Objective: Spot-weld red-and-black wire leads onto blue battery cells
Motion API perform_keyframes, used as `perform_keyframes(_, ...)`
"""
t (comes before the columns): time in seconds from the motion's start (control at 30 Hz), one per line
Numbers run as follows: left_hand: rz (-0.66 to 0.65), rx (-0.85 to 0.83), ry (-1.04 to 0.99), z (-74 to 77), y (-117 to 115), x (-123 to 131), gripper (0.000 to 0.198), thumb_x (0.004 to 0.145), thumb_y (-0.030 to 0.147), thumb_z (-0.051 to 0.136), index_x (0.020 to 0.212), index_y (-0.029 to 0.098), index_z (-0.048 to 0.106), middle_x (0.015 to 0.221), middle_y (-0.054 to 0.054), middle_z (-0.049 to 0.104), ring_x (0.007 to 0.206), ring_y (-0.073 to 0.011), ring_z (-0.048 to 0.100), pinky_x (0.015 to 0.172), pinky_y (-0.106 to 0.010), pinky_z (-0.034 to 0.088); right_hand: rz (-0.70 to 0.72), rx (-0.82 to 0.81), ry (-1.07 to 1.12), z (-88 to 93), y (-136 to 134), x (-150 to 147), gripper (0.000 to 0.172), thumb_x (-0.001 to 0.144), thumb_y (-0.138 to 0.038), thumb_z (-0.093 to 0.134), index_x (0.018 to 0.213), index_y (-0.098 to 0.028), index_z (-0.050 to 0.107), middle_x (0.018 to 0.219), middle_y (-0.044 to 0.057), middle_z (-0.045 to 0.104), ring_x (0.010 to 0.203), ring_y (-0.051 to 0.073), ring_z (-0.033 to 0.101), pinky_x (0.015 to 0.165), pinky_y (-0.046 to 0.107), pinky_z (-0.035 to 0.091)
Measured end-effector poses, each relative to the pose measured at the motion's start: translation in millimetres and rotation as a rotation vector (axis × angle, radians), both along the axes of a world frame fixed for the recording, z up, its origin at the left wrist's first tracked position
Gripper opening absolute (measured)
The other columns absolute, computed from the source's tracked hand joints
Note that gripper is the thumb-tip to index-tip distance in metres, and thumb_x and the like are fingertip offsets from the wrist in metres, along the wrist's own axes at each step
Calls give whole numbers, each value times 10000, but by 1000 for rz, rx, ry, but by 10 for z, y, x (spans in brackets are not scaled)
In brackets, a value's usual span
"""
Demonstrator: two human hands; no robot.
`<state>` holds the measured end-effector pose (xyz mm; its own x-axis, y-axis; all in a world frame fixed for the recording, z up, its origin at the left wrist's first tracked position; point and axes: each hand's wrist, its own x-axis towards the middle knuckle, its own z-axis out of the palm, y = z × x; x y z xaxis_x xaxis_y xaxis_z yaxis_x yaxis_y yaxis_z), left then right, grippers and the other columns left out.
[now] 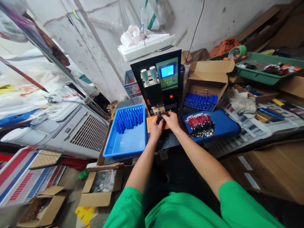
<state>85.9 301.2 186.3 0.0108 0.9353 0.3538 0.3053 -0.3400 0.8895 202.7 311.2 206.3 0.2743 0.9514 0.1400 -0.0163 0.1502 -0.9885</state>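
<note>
My left hand (155,127) and my right hand (171,120) meet under the welding tips of a black spot-welding machine (158,80). Both are pinched on a small blue battery cell (160,117) held over an orange pad (152,122). A blue tray (123,145) with several blue cells lies left of my left hand. To the right of my right hand, a blue mat (225,125) carries a heap of red wire leads (200,124). A cardboard box (209,79) with several more blue cells stands behind the mat.
A white air cooler (78,129) stands at the left. Open cardboard boxes (99,183) sit on the floor below the bench. A green tray (266,72) with small parts, a white rag (241,101) and coloured sheets lie at the right. A large carton (273,167) is at lower right.
</note>
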Motion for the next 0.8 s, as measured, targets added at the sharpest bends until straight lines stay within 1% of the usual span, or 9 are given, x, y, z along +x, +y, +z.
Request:
perform_keyframes(0.17,-6,14,7,8,-12,-1,236,877,291,635,1072,178,704,935,-44,720,857,-184,660,861,-314,521,6,6,3,-36,15,-5,177,724,-374,651,708,-198,657,743,43,700,727,208,619,675,298,443)
perform_keyframes(0.43,-16,-4,-2,6,-8,2,263,882,304,628,1099,174,702,1011,-64,732,921,-204,671,875,-330,528,8,8,-7,14,-20,0,172,737,-363,659,699,-196,652,735,41,704,723,207,625,677,299,447)
perform_keyframes(0.6,-13,-10,-6,-6,2,-1,272,873,315,644,1100,176,704,986,-65,731,897,-204,669,868,-333,531,-3,-15,-27,-20,-3,2,171,740,-365,667,710,-197,658,740,35,704,727,201,626,675,291,446)
perform_keyframes(0.7,-5,-13,-5,-18,14,-6,276,868,316,652,1101,180,708,956,-63,728,888,-206,665,871,-342,532,17,-17,-14,-37,14,6,190,738,-388,671,733,-199,664,753,37,703,730,200,626,675,289,449)
perform_keyframes(0.8,0,-25,-13,-31,31,-8,254,861,313,660,1072,184,716,919,-56,718,868,-199,662,848,-325,531,34,-2,-35,-41,4,36,203,745,-406,669,743,-203,663,763,39,701,742,202,628,683,292,455)
